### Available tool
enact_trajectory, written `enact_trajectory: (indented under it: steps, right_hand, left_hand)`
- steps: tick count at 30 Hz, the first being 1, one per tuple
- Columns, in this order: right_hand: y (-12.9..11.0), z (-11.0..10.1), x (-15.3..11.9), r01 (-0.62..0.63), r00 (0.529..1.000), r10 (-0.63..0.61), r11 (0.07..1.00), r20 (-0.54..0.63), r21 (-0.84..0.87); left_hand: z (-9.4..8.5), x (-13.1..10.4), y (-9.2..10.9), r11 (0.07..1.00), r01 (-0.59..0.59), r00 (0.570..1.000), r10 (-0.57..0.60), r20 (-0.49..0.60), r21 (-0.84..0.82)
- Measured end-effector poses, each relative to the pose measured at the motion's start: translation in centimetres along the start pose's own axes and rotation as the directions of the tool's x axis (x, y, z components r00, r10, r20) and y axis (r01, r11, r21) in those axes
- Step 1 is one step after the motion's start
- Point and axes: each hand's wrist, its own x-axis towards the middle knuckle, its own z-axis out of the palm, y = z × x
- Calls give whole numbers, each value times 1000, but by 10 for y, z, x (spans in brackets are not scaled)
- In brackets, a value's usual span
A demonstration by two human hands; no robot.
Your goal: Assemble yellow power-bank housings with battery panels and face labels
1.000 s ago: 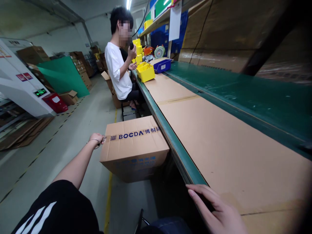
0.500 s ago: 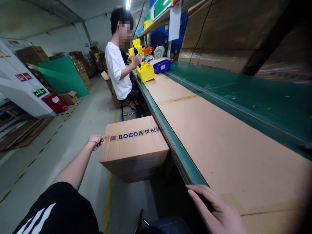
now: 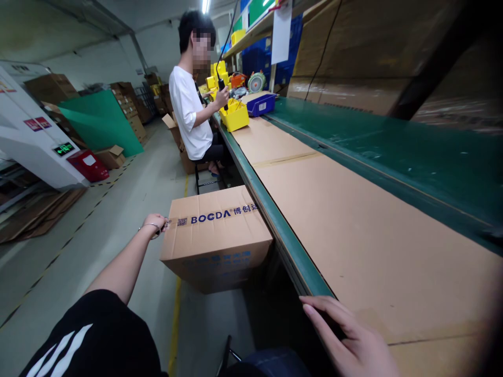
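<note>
A closed cardboard box (image 3: pixel 216 225) with a printed tape strip along its top stands beside the green bench edge (image 3: pixel 291 241). At the box's left end, my left hand (image 3: pixel 156 224) has its fingers closed at the end of the tape; what exactly they pinch is too small to make out. My right hand (image 3: pixel 349 335) rests at the bench edge near the bottom, thumb and fingers apart, with nothing in it. Flat cardboard sheets (image 3: pixel 353 225) cover the bench top beside it.
A person in a white shirt (image 3: pixel 188 115) sits farther up the bench, holding a black tool (image 3: pixel 222 91) over a yellow bin (image 3: pixel 236 119). A blue bin (image 3: pixel 262 106) stands beside it. A stool leg (image 3: pixel 226 356) shows at the bottom.
My left hand has shifted very slightly at the box's end. The box and my right hand have hardly moved. The person's tool has shifted slightly.
</note>
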Motion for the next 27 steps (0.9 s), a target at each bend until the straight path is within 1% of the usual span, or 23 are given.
enact_trajectory:
  steps: [5, 10, 14, 19, 24, 27]
  right_hand:
    - [0, -1, 0, -17, 1000, 17, 1000, 13, -5]
    - [-2, -1, 0, -24, 1000, 24, 1000, 15, 8]
    - [-2, 0, 1, -28, 1000, 28, 1000, 3, 9]
    - [0, -1, 1, -23, 1000, 24, 1000, -4, 11]
    - [2, -2, -2, -26, 1000, 26, 999, 2, 29]
    - [4, -2, -2, -41, 999, 40, 998, 13, 49]
  left_hand:
    - [-10, 6, 12, 976, 15, 999, -24, 41, 216]
    - [-13, 7, 22, 943, -15, 998, -8, 67, 333]
    - [-12, 1, 24, 929, -43, 999, 29, 42, 368]
    - [-12, -9, 21, 917, -71, 997, 67, 22, 392]
    - [-12, -17, 21, 922, -96, 994, 109, -13, 375]
    - [-11, -21, 20, 921, -101, 993, 114, -12, 376]
